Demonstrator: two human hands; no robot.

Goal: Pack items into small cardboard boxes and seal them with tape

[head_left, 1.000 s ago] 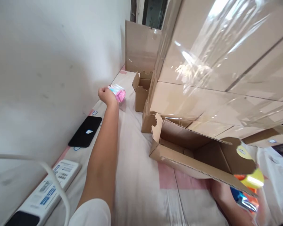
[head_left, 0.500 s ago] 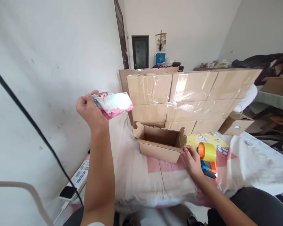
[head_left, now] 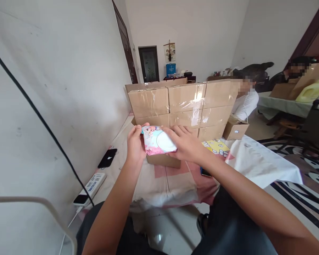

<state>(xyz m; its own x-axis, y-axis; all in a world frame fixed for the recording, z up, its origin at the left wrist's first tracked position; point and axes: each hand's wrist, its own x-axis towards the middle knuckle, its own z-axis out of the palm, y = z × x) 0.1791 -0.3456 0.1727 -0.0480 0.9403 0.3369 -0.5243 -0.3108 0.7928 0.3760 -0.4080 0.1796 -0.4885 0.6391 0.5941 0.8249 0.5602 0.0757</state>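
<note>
Both my hands hold a soft pink and light-blue printed pack (head_left: 151,143) with a white oval on its front, like a pack of wipes. My left hand (head_left: 136,143) grips its left end, thumb and fingers closed around the edge. Over the right end lies my right hand (head_left: 187,141), its fingers across the top edge and side. Behind and below the pack stands the small cardboard box (head_left: 163,161); its opening is hidden by the pack and my hands. A dark blue piece of the tape dispenser (head_left: 205,172) shows below my right forearm.
Taped cardboard cartons (head_left: 186,101) form a wall behind the work area. A phone (head_left: 107,158) and a power strip (head_left: 95,184) lie at left by a hanging black cable (head_left: 42,120). A small box (head_left: 235,129) stands right; people sit beyond.
My left hand has brought the pack right and down, in front of the box. My right hand has left the box's corner and taken the pack's right end. The view has turned right.
</note>
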